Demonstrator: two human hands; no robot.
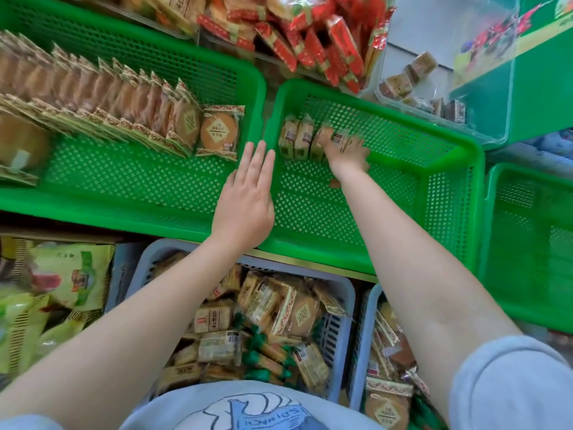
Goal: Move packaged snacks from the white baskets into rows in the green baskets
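The right hand [347, 153] lay deep in the middle green basket [446, 193], directly against the short row of wrapped snacks [297, 141] standing on edge at the far left corner of that basket. The row ran left to right, each packet upright with its broad face turned along the row, so the open end of the row pointed rightward, toward the hand. The right hand was the nearer one by far; its fingers met the last packet [338, 141], but motion blur hid whether they pinched it or only pressed it flat against its neighbour (I could not tell which).

The left hand [248, 193] hovered over the wall between the two green baskets, fingers straight and close together, holding nothing and touching nothing that could be seen.

The supply lay nearer the body: loose packets heaped in the white basket [347, 293] below the bench edge, under both forearms. The left green basket [133, 178] already carried a long slanted row of round cakes [117, 110]. By my judgement, the next packet would go just right of the short row.
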